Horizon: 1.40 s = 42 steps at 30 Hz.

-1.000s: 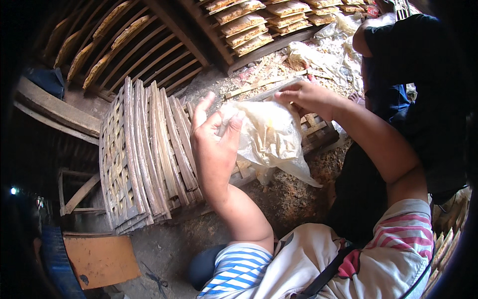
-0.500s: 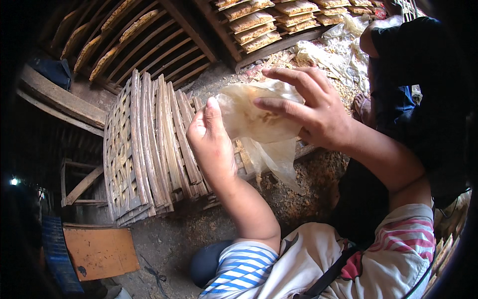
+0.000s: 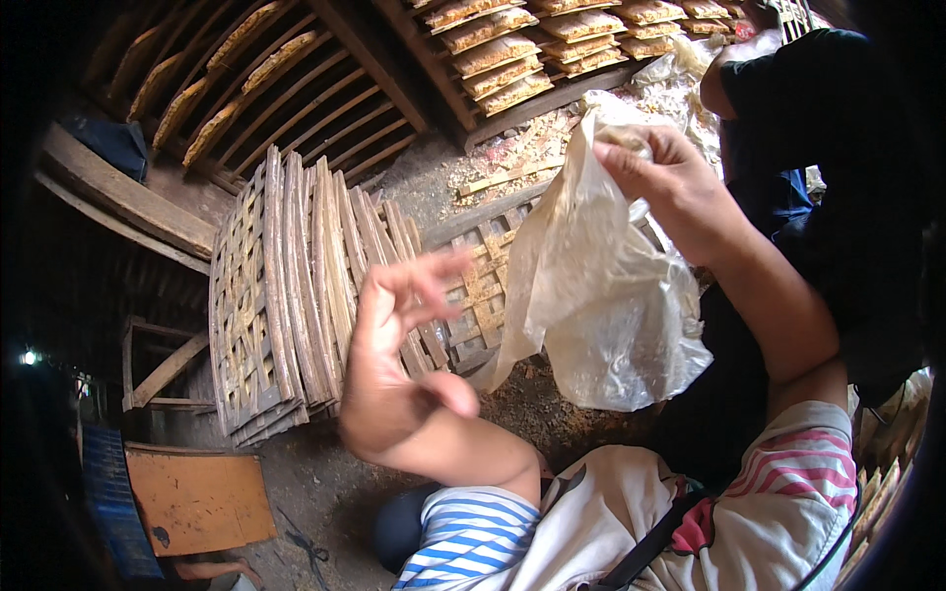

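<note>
From my right hand (image 3: pixel 670 182) hangs a thin, cloudy plastic sheet (image 3: pixel 601 305), pinched near its upper edge between thumb and fingers. It drapes down in loose folds and is smeared with a pale residue. My left hand (image 3: pixel 399 345) is empty, its fingers apart and a little blurred, left of the sheet. Behind that hand stands a row of woven bamboo trays (image 3: pixel 296 286) leaning on edge. Another slatted woven tray (image 3: pixel 483 286) lies partly hidden behind the sheet.
Stacked filled boards (image 3: pixel 498 59) stand at the back, and a slatted rack (image 3: pixel 286 89) at the back left. More plastic sheets (image 3: pixel 680 74) litter the crumb-strewn floor. A person in dark clothes (image 3: pixel 818 128) is close on the right. An orange board (image 3: pixel 202 497) lies lower left.
The plastic sheet has moved from between both hands to my right hand alone and now hangs down. My left hand has let go and dropped lower, fingers spreading.
</note>
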Each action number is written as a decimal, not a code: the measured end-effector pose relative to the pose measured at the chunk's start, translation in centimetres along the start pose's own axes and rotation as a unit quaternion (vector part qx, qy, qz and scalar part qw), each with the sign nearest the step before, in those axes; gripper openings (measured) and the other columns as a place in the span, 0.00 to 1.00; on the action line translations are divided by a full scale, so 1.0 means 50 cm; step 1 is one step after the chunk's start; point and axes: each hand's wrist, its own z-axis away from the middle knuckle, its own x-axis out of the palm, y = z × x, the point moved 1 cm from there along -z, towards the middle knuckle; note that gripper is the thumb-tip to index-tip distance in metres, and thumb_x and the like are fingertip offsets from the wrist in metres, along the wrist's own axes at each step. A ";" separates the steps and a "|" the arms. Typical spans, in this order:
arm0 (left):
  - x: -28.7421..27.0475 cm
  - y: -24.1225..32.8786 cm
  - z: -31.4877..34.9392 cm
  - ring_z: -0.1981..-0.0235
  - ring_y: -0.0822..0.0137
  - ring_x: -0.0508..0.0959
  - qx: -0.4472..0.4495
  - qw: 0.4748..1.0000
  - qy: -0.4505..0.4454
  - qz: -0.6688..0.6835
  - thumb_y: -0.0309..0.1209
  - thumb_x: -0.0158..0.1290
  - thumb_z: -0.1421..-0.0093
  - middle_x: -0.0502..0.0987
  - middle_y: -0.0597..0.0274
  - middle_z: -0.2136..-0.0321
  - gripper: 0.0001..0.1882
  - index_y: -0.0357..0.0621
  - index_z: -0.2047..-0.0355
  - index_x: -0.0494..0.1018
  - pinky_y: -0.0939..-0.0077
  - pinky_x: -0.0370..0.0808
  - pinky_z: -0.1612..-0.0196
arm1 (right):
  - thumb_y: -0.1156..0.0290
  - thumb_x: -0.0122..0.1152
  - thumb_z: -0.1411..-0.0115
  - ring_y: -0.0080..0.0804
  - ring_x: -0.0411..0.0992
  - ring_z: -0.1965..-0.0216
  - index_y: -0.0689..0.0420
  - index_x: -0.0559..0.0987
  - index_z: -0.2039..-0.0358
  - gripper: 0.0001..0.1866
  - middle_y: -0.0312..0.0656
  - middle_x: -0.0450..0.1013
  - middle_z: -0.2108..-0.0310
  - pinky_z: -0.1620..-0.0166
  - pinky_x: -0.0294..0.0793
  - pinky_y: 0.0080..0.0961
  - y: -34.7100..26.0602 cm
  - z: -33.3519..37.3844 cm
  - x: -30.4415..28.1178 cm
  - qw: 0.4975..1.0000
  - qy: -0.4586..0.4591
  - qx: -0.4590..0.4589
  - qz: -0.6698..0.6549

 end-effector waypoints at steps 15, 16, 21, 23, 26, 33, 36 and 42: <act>0.050 0.071 -0.156 0.64 0.68 0.82 -0.083 0.992 0.023 -0.093 0.24 0.51 0.35 0.82 0.53 0.67 0.07 0.35 0.58 0.74 0.72 0.77 0.61 | 0.66 0.69 0.44 0.54 0.78 0.61 0.63 0.60 0.36 0.40 0.60 0.77 0.62 0.57 0.78 0.38 -0.024 0.055 -0.002 0.945 -0.067 -0.073 0.312; 0.040 0.088 -0.171 0.64 0.70 0.81 -0.082 0.994 -0.010 -0.074 0.25 0.52 0.35 0.82 0.54 0.67 0.07 0.35 0.59 0.74 0.72 0.76 0.61 | 0.69 0.68 0.45 0.54 0.78 0.61 0.62 0.60 0.36 0.39 0.60 0.77 0.62 0.56 0.78 0.38 -0.027 0.053 -0.004 0.946 -0.076 -0.034 0.315; -0.053 0.100 -0.195 0.62 0.74 0.77 -0.139 0.981 -0.099 -0.091 0.45 0.54 0.33 0.79 0.65 0.60 0.22 0.37 0.53 0.72 0.83 0.73 0.66 | 0.73 0.68 0.48 0.31 0.78 0.63 0.63 0.72 0.43 0.31 0.47 0.79 0.65 0.56 0.78 0.30 -0.022 0.011 -0.064 0.936 -0.161 0.080 0.302; -0.068 0.090 -0.182 0.62 0.75 0.77 -0.119 0.988 -0.090 -0.050 0.48 0.57 0.36 0.78 0.63 0.60 0.27 0.35 0.51 0.72 0.85 0.73 0.65 | 0.72 0.69 0.48 0.27 0.78 0.67 0.63 0.75 0.46 0.28 0.43 0.79 0.68 0.59 0.77 0.27 -0.011 0.002 -0.104 0.933 -0.169 0.117 0.295; -0.098 0.053 -0.153 0.59 0.74 0.76 -0.151 0.985 -0.078 0.012 0.50 0.62 0.41 0.78 0.58 0.60 0.34 0.32 0.48 0.70 0.85 0.72 0.60 | 0.72 0.66 0.46 0.31 0.79 0.68 0.58 0.78 0.48 0.23 0.43 0.81 0.67 0.60 0.77 0.29 -0.026 -0.015 -0.124 0.908 -0.166 0.156 0.352; -0.165 0.006 -0.129 0.63 0.71 0.79 -0.178 0.971 -0.118 0.107 0.47 0.59 0.38 0.80 0.54 0.58 0.28 0.31 0.52 0.73 0.82 0.76 0.65 | 0.76 0.67 0.45 0.22 0.77 0.72 0.67 0.80 0.67 0.08 0.42 0.80 0.73 0.65 0.76 0.26 -0.011 -0.025 -0.192 0.894 -0.198 0.032 0.401; -0.169 0.015 -0.127 0.70 0.71 0.81 -0.183 0.968 -0.119 0.121 0.45 0.56 0.35 0.82 0.55 0.62 0.22 0.36 0.54 0.76 0.81 0.77 0.74 | 0.80 0.65 0.45 0.23 0.79 0.71 0.67 0.78 0.72 0.05 0.43 0.80 0.73 0.65 0.77 0.25 -0.019 -0.025 -0.196 0.888 -0.195 0.036 0.415; -0.123 0.018 -0.131 0.74 0.75 0.81 -0.036 0.998 0.014 0.059 0.40 0.55 0.33 0.83 0.61 0.73 0.15 0.40 0.62 0.82 0.79 0.76 0.73 | 0.75 0.70 0.48 0.28 0.78 0.71 0.64 0.81 0.66 0.10 0.41 0.80 0.73 0.64 0.77 0.27 -0.056 -0.014 -0.210 0.859 -0.220 0.014 0.462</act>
